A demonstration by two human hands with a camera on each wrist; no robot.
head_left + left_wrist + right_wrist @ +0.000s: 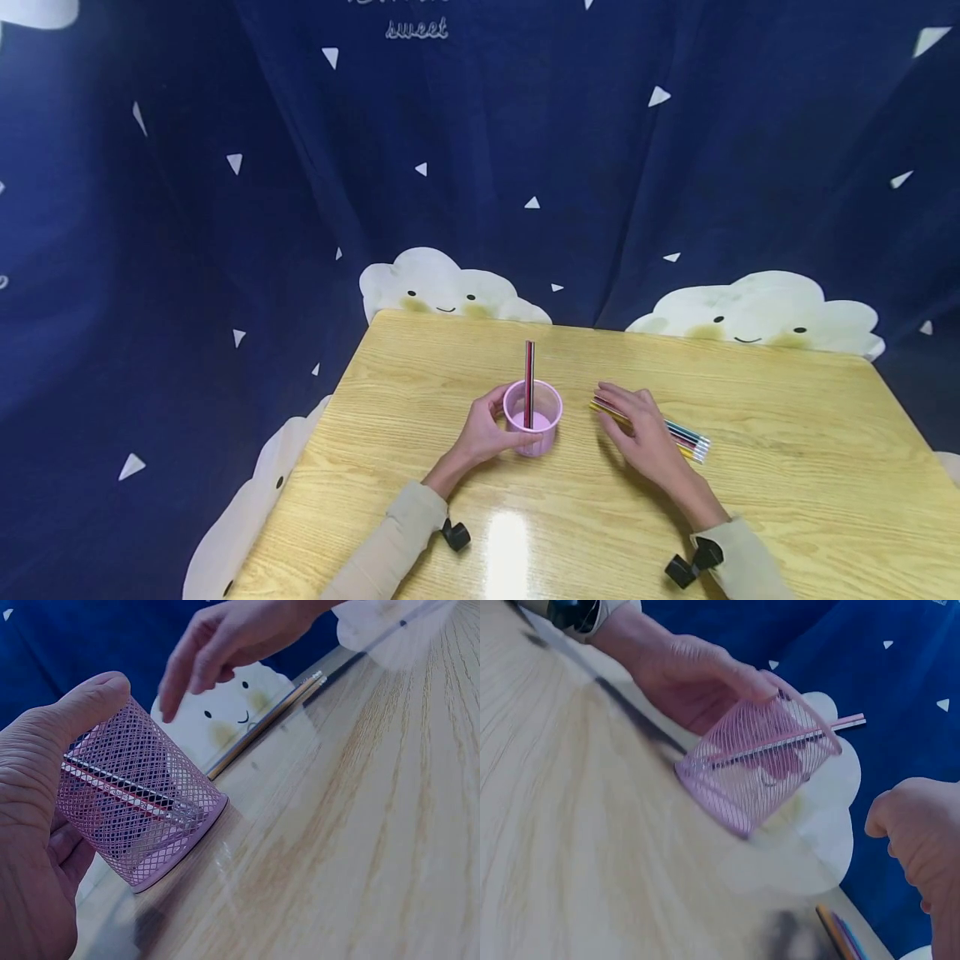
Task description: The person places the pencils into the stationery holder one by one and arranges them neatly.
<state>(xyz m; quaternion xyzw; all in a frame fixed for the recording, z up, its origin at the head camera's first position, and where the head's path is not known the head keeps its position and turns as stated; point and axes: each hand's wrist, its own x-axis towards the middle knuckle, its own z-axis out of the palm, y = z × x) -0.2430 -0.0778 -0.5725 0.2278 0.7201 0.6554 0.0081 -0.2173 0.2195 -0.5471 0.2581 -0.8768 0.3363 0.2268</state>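
Note:
A pink mesh pen cup [542, 444] stands upright on the table, gripped round its side by my left hand [482, 433]. Inside it lean a couple of striped pencils [529, 367], red and black; the left wrist view shows these pencils [124, 789] through the mesh. My right hand [647, 437] hovers over a small row of loose pencils [692, 442], yellow, red and teal, and partly hides them. From the left wrist, the right hand [244, 637] appears above the loose pencils [266, 724] with its fingers bent loosely downward and nothing between them.
The light wooden table [795, 483] has its far edge against a dark blue curtain [480, 125] printed with clouds and triangles. Small black cameras [456, 535] are strapped to both wrists. A bright light reflection lies on the wood near the front.

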